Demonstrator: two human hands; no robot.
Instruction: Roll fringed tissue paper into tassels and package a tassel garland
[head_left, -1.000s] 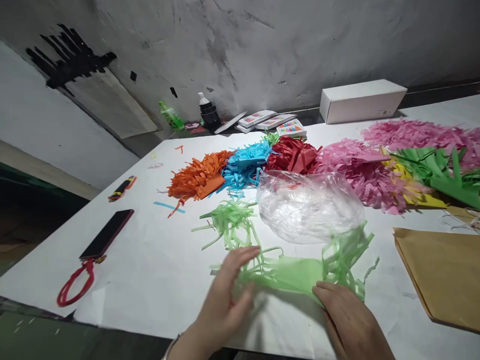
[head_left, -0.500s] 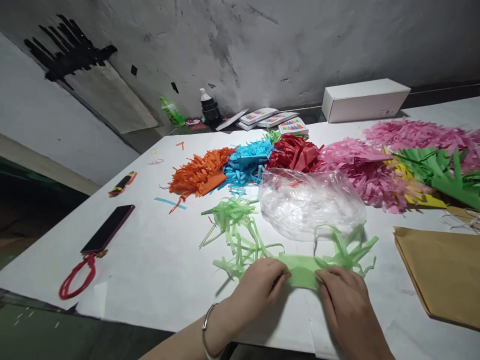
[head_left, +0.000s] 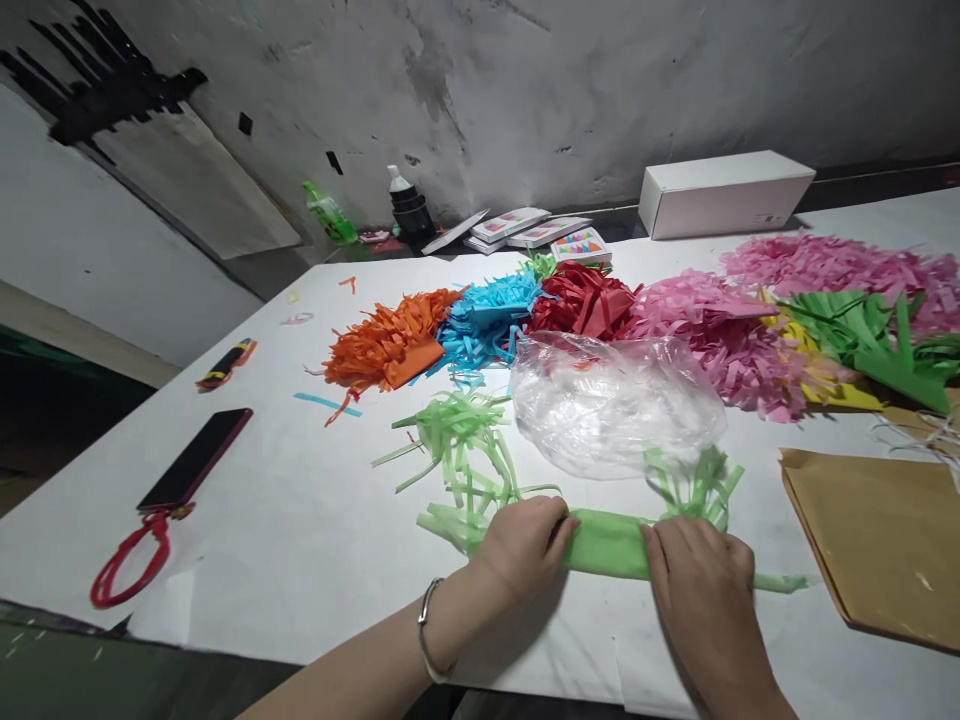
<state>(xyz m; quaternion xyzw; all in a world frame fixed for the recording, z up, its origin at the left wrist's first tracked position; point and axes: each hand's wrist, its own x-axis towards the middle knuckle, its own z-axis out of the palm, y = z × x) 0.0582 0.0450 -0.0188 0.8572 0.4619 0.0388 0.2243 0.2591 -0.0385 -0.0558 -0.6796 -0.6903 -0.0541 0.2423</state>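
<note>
A light green tissue paper tassel [head_left: 609, 545] lies folded near the table's front edge, its plain middle band stretched between my two hands. My left hand [head_left: 525, 545] pinches the band's left end, thumb and fingers closed. At the other end, my right hand [head_left: 697, 575] grips the paper with its fingers bent over it. Cut green fringe fans out beyond both hands, and one strip sticks out right of my right hand. Loose light green strips [head_left: 457, 425] lie just behind my left hand. A crumpled clear plastic bag [head_left: 615, 405] rests behind the band.
Fringed paper bundles in orange [head_left: 390, 340], blue [head_left: 487, 315], red [head_left: 581, 300], pink [head_left: 712, 335] and dark green [head_left: 874, 335] line the back. Brown paper [head_left: 874, 545] lies right; a phone [head_left: 196, 460] and cutter [head_left: 225, 365] lie left. A white box [head_left: 724, 195] stands by the wall.
My right hand has moved slightly right along the green paper, and more of the band shows between my hands. A strip now sticks out to the right. The view has shifted a little.
</note>
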